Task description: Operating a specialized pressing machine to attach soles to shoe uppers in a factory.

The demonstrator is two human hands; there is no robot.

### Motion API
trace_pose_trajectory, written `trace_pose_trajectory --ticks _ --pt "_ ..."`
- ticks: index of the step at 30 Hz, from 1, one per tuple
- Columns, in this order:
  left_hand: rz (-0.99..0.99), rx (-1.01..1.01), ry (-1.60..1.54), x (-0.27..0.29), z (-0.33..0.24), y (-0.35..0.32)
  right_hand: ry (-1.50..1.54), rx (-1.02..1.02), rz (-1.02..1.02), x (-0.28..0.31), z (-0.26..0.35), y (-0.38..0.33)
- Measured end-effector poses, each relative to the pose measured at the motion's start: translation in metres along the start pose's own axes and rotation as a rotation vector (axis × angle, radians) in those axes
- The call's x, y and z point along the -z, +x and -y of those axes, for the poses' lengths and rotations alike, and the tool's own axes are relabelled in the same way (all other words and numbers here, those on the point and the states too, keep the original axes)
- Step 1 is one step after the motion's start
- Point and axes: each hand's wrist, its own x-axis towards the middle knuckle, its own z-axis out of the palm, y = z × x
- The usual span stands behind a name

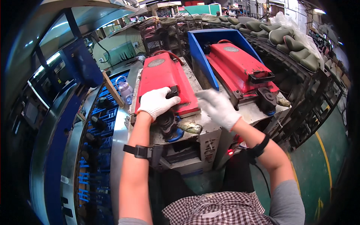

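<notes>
Red cover (161, 77) on the left machine, with the left hand (155, 103) at its front handle.
The cover lies on top of the pale machine body (212, 140); it looks like stiff metal and probably heavy, unlikely to break, and its smooth painted slopes could be slick under knitted gloves, so the black handle (173, 92) at the front seems the surest hold. The left hand lies on the cover's front end, fingers bent over the handle and thumb along its near side; the fingertips are hidden, so I cannot tell how tightly they close. The right hand (217, 107), blurred, is just beside the cover's right edge, its fingers loosely spread and holding nothing; whether they touch the edge is unclear.
</notes>
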Motion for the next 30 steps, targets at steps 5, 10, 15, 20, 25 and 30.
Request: trace_pose_trajectory --ticks 5,10,15,20,25,30 --pt "0.087 -0.034 0.002 0.01 0.013 -0.003 0.642 -0.558 0.695 -0.04 0.045 0.002" --pt "0.086 -0.079 0.011 0.01 0.014 0.0 0.597 -0.47 0.765 -0.052 0.069 -0.024" --pt "0.211 -0.085 -0.101 0.016 0.022 0.002 0.729 -0.275 0.453 -0.114 0.068 -0.056" --pt "0.259 -0.117 -0.12 0.017 0.021 0.008 0.587 -0.315 0.523 -0.113 0.087 -0.049" --pt "0.185 -0.136 -0.121 0.023 0.026 0.008 0.148 -0.112 0.585 -0.133 0.1 -0.035" --pt "0.054 -0.161 -0.034 0.041 0.019 0.017 0.068 -0.068 0.717 -0.098 0.093 -0.02"
